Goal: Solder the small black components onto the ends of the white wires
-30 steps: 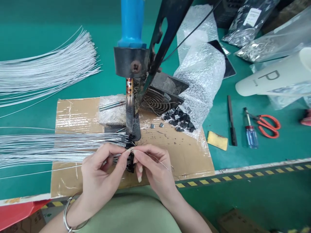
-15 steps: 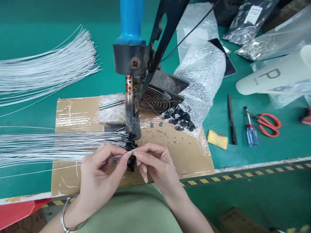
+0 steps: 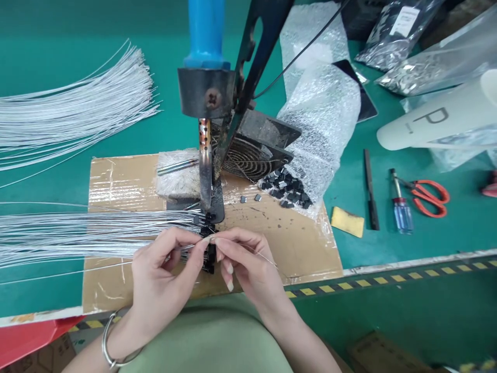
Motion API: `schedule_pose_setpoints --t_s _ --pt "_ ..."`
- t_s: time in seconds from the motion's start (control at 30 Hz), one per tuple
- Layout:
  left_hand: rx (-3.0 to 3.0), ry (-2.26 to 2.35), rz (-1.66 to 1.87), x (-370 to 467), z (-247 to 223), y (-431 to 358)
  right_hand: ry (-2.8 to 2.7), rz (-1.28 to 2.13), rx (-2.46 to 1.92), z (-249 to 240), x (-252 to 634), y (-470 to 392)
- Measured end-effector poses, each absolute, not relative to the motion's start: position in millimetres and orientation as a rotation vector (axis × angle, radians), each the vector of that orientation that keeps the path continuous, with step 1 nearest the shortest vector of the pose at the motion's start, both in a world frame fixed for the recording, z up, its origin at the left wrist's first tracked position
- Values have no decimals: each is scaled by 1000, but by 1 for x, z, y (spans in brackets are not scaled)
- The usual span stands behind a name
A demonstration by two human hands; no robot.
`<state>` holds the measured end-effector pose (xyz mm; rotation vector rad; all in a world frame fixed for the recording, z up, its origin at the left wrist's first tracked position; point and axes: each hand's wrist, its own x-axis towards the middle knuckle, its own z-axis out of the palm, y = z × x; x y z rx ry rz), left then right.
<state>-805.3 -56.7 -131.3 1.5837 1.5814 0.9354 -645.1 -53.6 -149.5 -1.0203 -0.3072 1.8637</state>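
Observation:
My left hand (image 3: 165, 274) is closed in a pinch on a thin white wire (image 3: 93, 270), which trails off to the left. Fingertip to fingertip with it, my right hand (image 3: 248, 259) pinches a fine thin wire (image 3: 266, 258) whose free end sticks out over the palm. The spot where the two meet is hidden by the fingers. Just behind the hands lies a bundle of white wires (image 3: 77, 228) with small black pieces (image 3: 207, 231) at their right ends. Above them hangs a soldering iron (image 3: 205, 176) with a blue handle, clamped tip down.
Under the work lies a cardboard sheet (image 3: 295, 254). A small fan (image 3: 250, 158) and loose black pieces (image 3: 289, 189) sit behind, beside bubble wrap (image 3: 318, 119). Rightward are a yellow sponge (image 3: 347, 221), a screwdriver (image 3: 402, 212) and red-handled scissors (image 3: 430, 197). More wires (image 3: 85, 109) lie back left.
Both hands keep their pinch, fingertips together, and have shifted only very slightly. The view has moved a little; nothing was taken up or let go.

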Motion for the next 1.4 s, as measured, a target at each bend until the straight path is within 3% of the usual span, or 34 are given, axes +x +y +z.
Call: schedule_pose_setpoints --t_s 0.6,0.67,0.83,0.9,1.13,1.4 --pt "1420 1606 962 -801 -132 -53 -411 1759 -1099 -154 -649 -58" --pt "1390 1624 954 -802 -130 -52 -621 1609 -1230 -155 -636 -54" --pt "1332 1626 943 -805 -124 -48 -1365 636 -1685 -159 -583 -28" --pt "1340 1619 930 -806 -123 -48 -1689 455 -1726 -161 -565 -17" --pt "1392 1615 939 -809 -123 -52 -1871 445 -1730 -165 -552 -10" --pt "1378 1607 958 -810 -127 -53 -1496 686 -1839 -160 -565 -23"
